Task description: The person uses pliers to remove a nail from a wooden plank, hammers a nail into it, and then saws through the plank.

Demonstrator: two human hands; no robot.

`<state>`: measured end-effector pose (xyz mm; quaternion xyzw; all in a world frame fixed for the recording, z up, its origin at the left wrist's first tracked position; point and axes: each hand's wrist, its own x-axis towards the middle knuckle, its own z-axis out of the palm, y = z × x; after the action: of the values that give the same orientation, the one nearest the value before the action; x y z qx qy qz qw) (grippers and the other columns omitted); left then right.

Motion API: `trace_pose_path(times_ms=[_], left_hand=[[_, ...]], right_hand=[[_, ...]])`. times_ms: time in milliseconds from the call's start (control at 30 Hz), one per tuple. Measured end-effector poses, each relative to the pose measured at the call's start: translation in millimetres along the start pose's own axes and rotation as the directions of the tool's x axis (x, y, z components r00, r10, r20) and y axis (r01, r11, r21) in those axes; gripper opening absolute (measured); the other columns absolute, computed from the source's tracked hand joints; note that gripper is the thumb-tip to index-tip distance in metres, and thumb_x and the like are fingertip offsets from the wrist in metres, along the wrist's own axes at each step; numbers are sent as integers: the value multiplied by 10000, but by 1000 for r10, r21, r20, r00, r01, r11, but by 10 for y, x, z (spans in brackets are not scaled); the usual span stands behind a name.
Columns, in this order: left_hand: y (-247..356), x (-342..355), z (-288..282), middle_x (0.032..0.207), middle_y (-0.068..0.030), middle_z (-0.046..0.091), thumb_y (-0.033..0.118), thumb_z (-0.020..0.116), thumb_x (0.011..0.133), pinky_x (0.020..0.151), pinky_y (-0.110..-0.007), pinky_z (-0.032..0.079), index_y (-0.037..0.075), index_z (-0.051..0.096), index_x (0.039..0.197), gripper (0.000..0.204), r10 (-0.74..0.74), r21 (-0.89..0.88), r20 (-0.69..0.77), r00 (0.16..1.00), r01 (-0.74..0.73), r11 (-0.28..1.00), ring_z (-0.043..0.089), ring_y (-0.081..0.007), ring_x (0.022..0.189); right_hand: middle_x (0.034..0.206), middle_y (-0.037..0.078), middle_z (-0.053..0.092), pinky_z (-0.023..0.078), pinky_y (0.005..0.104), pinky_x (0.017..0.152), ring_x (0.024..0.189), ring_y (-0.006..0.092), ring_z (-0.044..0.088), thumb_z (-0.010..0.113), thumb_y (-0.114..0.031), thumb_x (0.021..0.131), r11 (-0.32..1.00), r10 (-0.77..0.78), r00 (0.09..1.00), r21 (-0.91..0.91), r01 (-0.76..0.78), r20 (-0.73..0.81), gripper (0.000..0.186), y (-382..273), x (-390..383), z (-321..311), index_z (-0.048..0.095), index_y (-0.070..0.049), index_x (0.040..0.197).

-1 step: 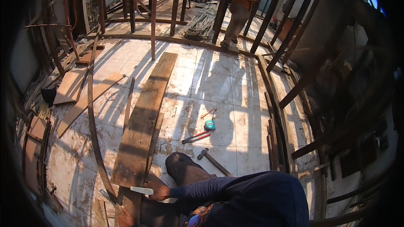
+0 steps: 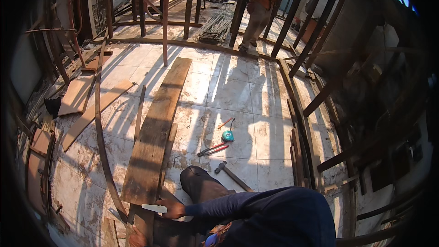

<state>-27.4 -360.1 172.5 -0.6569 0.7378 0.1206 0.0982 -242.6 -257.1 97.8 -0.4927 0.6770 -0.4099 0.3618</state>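
A long, wide wooden plank [image 2: 157, 130] lies lengthwise on the tiled floor before me. At its near end, my right hand [image 2: 173, 209] is closed round a pale, flat, tapered piece that looks like a tool's handle [image 2: 154, 208]; the rest of it is hidden. Below, my left hand [image 2: 136, 238] grips the edge of a darker board [image 2: 144, 224] by my leg. Right of the plank lie a claw-less hammer [image 2: 233, 177], red-handled pincers [image 2: 213, 149], a teal tape measure [image 2: 227, 136] and a pencil [image 2: 225, 123].
A long thin curved strip [image 2: 101, 142] runs along the left, beside cut boards [image 2: 97, 114]. Upright posts [image 2: 166, 23] and slanting dark beams [image 2: 338, 87] surround the floor. A coil of cable [image 2: 218, 25] lies at the back, near a standing person [image 2: 258, 11].
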Motion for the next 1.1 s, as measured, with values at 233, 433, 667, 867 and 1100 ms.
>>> trace_pose_path(times_ms=[233, 433, 667, 867, 1100], left_hand=[[-375, 360, 640, 745, -314, 627, 646, 349, 927, 684, -551, 451, -89, 687, 726, 833, 18, -4, -291, 956, -20, 1000, 607, -472, 717], [-231, 306, 566, 785, -316, 637, 662, 319, 924, 708, -550, 451, -89, 699, 753, 858, 30, 27, -266, 964, -24, 999, 612, -476, 746], [-195, 220, 371, 852, -310, 650, 685, 261, 921, 769, -563, 436, -75, 710, 826, 887, -27, 4, -221, 975, 29, 1000, 619, -463, 831], [-2, 213, 465, 890, -306, 655, 670, 288, 925, 783, -555, 444, -83, 696, 916, 856, -8, 8, -224, 975, 10, 1000, 616, -476, 840], [-642, 744, 1155, 777, -147, 685, 646, 388, 906, 612, -461, 497, 101, 702, 817, 635, 91, 108, -598, 796, -33, 994, 648, -348, 720]], right_hand=[[1101, 189, 608, 462, 427, 911, 1052, 364, 580, 628, -138, 780, 991, -127, 987, 20, 130, -98, 443, 50, -127, 9, 547, -45, 1205], [1014, 178, 654, 502, 433, 827, 961, 369, 624, 685, -219, 794, 995, -61, 992, 73, 69, -109, 424, -161, -258, -218, 562, -102, 1182], [990, 173, 670, 515, 440, 795, 916, 385, 640, 679, -147, 698, 984, -153, 956, 46, 170, -249, 497, -161, -257, -85, 566, -108, 1181], [972, 152, 677, 513, 453, 757, 888, 367, 649, 703, -143, 732, 987, -119, 967, 82, 140, -225, 465, -34, -304, -202, 563, -85, 1171], [1155, 164, 629, 453, 418, 902, 1068, 342, 594, 673, -444, 839, 980, -80, 997, 181, 82, -18, 580, -255, -287, -298, 528, -107, 1288]])
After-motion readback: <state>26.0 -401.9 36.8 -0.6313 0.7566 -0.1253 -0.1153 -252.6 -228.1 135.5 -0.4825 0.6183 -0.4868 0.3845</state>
